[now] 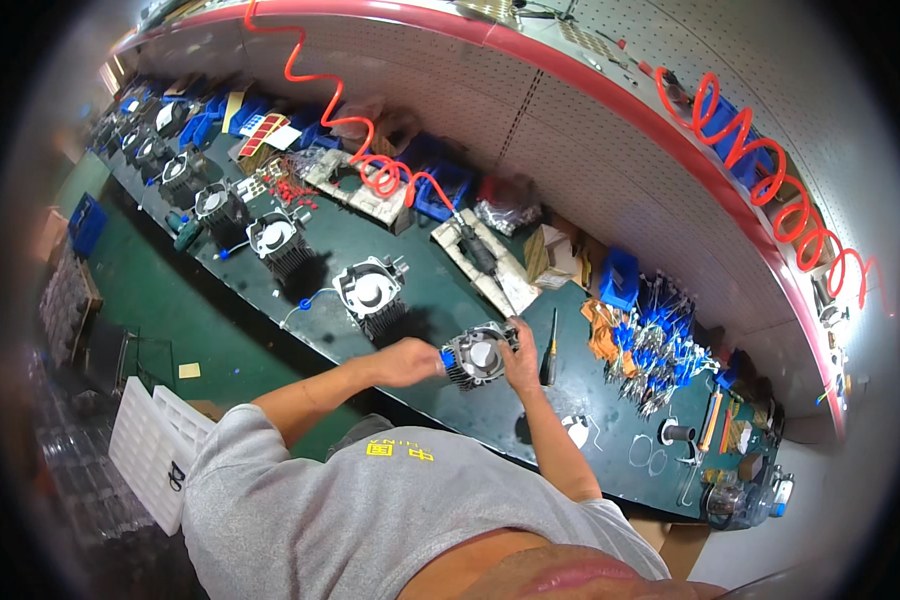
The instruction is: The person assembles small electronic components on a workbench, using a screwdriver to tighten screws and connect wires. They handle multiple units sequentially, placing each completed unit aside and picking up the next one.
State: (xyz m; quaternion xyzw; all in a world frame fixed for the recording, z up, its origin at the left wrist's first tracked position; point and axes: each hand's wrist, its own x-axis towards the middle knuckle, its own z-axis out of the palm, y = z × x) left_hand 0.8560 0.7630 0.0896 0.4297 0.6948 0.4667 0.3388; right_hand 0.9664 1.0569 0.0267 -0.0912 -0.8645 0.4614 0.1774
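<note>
A finned grey metal housing (477,358) with a pale round centre stands at the front edge of the green bench. My left hand (410,362) is closed at its left side, fingertips at a small blue connector (448,358). On the opposite side, my right hand (519,358) grips the housing's rim, thumb toward me. Just right of that hand lies a screwdriver (550,348) with a dark and yellow handle. A similar finned housing (370,290) stands to the left, with a white lead and blue plug (305,304) beside it.
More housings (275,240) line the bench leftward. Behind my hands, an air screwdriver (478,250) on a red coiled hose rests on a pale foam block (515,292). A pile of blue-ended wired parts (655,340) lies right, near a blue bin (619,278). A pink-edged shelf (570,78) overhangs.
</note>
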